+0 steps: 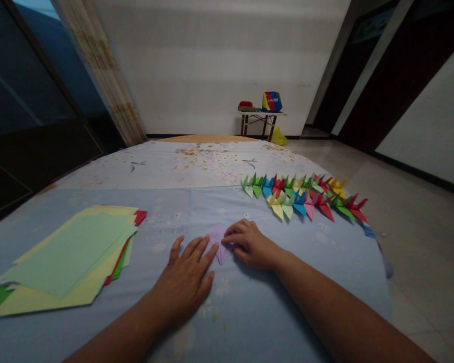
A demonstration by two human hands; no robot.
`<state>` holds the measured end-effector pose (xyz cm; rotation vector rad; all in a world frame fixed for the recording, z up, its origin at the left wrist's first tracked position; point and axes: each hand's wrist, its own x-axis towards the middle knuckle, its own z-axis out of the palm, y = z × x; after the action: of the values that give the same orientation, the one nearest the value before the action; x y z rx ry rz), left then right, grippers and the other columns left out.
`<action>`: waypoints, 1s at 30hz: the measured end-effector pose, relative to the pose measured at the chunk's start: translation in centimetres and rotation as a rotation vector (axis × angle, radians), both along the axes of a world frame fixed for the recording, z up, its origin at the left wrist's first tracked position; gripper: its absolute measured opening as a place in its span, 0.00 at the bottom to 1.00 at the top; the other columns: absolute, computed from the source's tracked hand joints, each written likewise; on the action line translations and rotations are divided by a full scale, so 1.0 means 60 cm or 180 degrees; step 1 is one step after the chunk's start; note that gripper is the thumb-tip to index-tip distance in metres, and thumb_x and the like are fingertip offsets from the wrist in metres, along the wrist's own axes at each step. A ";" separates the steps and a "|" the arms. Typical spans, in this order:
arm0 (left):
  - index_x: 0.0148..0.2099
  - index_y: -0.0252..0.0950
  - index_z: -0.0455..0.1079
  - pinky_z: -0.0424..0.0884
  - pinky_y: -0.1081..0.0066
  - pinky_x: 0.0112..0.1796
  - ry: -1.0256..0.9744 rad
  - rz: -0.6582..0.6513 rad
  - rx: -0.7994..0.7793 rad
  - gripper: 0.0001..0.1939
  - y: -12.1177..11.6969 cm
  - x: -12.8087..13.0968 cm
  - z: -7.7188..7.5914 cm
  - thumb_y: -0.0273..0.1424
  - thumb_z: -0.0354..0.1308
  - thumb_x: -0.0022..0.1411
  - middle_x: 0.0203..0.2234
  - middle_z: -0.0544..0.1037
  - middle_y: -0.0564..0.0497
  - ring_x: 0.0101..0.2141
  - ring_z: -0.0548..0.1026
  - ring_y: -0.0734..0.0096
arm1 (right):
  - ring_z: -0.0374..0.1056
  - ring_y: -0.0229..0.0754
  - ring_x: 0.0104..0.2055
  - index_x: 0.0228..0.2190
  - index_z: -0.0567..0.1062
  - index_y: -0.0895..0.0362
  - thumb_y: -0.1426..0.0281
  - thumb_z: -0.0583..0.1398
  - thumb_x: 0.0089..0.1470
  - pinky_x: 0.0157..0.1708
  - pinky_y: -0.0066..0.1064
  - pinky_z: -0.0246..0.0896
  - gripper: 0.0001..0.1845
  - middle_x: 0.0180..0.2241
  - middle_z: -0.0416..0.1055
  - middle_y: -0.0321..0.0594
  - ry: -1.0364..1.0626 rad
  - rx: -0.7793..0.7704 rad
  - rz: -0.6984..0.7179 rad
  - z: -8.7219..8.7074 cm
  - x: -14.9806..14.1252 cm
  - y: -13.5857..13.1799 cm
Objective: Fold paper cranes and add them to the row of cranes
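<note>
A small piece of folded purple origami paper (220,252) lies on the blue tablecloth between my hands. My left hand (185,275) rests flat with its fingers spread, the fingertips touching the paper's left side. From the right, my right hand (249,244) has its fingers bent together and pinches the paper's right edge. Those fingertips hide part of the fold. Two rows of folded paper cranes (310,204) in many colours stand beyond my right hand.
A loose stack of coloured paper sheets (71,252), pale green on top, lies at the left. The round table wears a blue cloth (166,201) over a white flowered one (155,166). Against the far wall stands a small table (263,114) with a colourful box (272,102).
</note>
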<state>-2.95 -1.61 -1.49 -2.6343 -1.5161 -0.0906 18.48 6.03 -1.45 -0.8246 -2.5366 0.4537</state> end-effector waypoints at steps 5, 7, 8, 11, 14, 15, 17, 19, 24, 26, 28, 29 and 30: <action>0.62 0.44 0.51 0.32 0.51 0.56 -0.0088 -0.0067 0.0051 0.25 0.002 -0.005 0.000 0.36 0.41 0.63 0.60 0.56 0.49 0.59 0.52 0.58 | 0.56 0.44 0.46 0.43 0.72 0.51 0.79 0.57 0.46 0.44 0.39 0.48 0.21 0.43 0.68 0.40 -0.0109 -0.0012 0.0020 0.002 0.000 -0.002; 0.62 0.43 0.50 0.31 0.52 0.56 -0.0133 -0.0130 0.0035 0.25 0.004 -0.005 0.001 0.35 0.42 0.63 0.61 0.55 0.51 0.59 0.51 0.59 | 0.56 0.44 0.46 0.43 0.72 0.50 0.79 0.57 0.46 0.44 0.39 0.48 0.22 0.43 0.68 0.39 -0.0120 -0.0026 0.0018 0.004 0.000 -0.002; 0.62 0.43 0.51 0.30 0.52 0.56 -0.0150 -0.0149 0.0021 0.25 0.004 -0.005 0.001 0.35 0.42 0.63 0.61 0.55 0.51 0.59 0.51 0.59 | 0.56 0.44 0.46 0.43 0.72 0.50 0.79 0.57 0.46 0.44 0.39 0.49 0.22 0.44 0.68 0.39 -0.0124 -0.0040 0.0020 0.005 -0.001 -0.002; 0.62 0.43 0.52 0.30 0.52 0.56 -0.0190 -0.0151 0.0014 0.25 0.006 -0.005 0.001 0.36 0.42 0.62 0.60 0.57 0.51 0.59 0.52 0.59 | 0.57 0.44 0.46 0.43 0.72 0.50 0.79 0.56 0.46 0.44 0.39 0.49 0.21 0.43 0.68 0.39 -0.0140 -0.0092 0.0017 0.006 -0.002 -0.001; 0.61 0.42 0.53 0.31 0.52 0.56 -0.0203 -0.0136 0.0036 0.24 0.005 -0.004 0.001 0.36 0.42 0.63 0.59 0.58 0.50 0.58 0.53 0.59 | 0.57 0.44 0.45 0.43 0.73 0.50 0.79 0.56 0.46 0.44 0.39 0.49 0.21 0.43 0.69 0.40 -0.0131 -0.0111 -0.0015 0.005 -0.003 -0.001; 0.61 0.42 0.54 0.31 0.52 0.56 -0.0197 -0.0127 0.0039 0.24 0.005 -0.002 0.001 0.36 0.42 0.63 0.59 0.58 0.50 0.58 0.54 0.58 | 0.57 0.44 0.45 0.43 0.73 0.50 0.78 0.56 0.46 0.44 0.39 0.49 0.21 0.43 0.69 0.40 -0.0121 -0.0115 -0.0017 0.005 -0.004 0.000; 0.61 0.42 0.54 0.31 0.51 0.56 -0.0186 -0.0105 0.0044 0.24 0.005 -0.001 0.001 0.36 0.42 0.62 0.59 0.59 0.49 0.58 0.55 0.58 | 0.57 0.44 0.45 0.43 0.73 0.50 0.78 0.56 0.46 0.44 0.39 0.49 0.22 0.43 0.69 0.39 -0.0104 -0.0122 -0.0014 0.003 -0.004 0.000; 0.61 0.42 0.54 0.31 0.51 0.56 -0.0183 -0.0091 0.0045 0.24 0.004 0.001 0.000 0.36 0.42 0.63 0.59 0.59 0.49 0.58 0.55 0.58 | 0.57 0.44 0.46 0.43 0.73 0.50 0.78 0.56 0.46 0.45 0.39 0.49 0.21 0.43 0.69 0.39 -0.0089 -0.0133 -0.0016 0.002 -0.004 0.000; 0.61 0.41 0.53 0.31 0.50 0.56 -0.0163 -0.0072 -0.0107 0.24 0.005 0.000 -0.001 0.36 0.42 0.63 0.60 0.57 0.48 0.58 0.54 0.58 | 0.57 0.44 0.46 0.43 0.73 0.49 0.78 0.56 0.46 0.45 0.40 0.49 0.22 0.43 0.69 0.38 -0.0079 -0.0148 -0.0032 0.002 -0.003 0.000; 0.61 0.41 0.53 0.32 0.50 0.56 -0.0200 -0.0043 -0.0187 0.24 0.005 -0.001 -0.001 0.36 0.42 0.63 0.60 0.56 0.48 0.58 0.54 0.59 | 0.57 0.45 0.46 0.43 0.73 0.50 0.78 0.56 0.46 0.45 0.40 0.49 0.21 0.43 0.68 0.39 -0.0106 -0.0138 -0.0029 0.003 -0.003 0.000; 0.62 0.42 0.51 0.34 0.50 0.56 -0.0261 -0.0016 -0.0255 0.25 0.005 -0.002 -0.001 0.36 0.42 0.63 0.61 0.55 0.49 0.58 0.53 0.59 | 0.57 0.45 0.46 0.42 0.73 0.50 0.78 0.57 0.46 0.44 0.40 0.49 0.21 0.43 0.68 0.40 -0.0132 -0.0123 -0.0023 0.005 -0.004 0.000; 0.62 0.43 0.51 0.35 0.49 0.56 -0.0288 -0.0007 -0.0293 0.25 0.005 -0.002 0.000 0.37 0.41 0.63 0.61 0.54 0.49 0.58 0.53 0.59 | 0.57 0.44 0.46 0.42 0.73 0.50 0.78 0.57 0.47 0.44 0.39 0.49 0.21 0.43 0.68 0.40 -0.0140 -0.0120 -0.0017 0.006 -0.004 0.000; 0.62 0.43 0.50 0.35 0.49 0.56 -0.0308 0.0001 -0.0330 0.25 0.006 -0.003 0.000 0.37 0.41 0.64 0.61 0.54 0.50 0.59 0.52 0.59 | 0.57 0.44 0.46 0.42 0.73 0.50 0.78 0.57 0.47 0.44 0.39 0.49 0.21 0.43 0.68 0.40 -0.0141 -0.0115 -0.0013 0.007 -0.004 -0.001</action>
<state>-3.12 -1.28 -1.49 -2.7474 -1.5923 -0.1454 18.22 5.99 -1.05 -0.8617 -2.5737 0.4866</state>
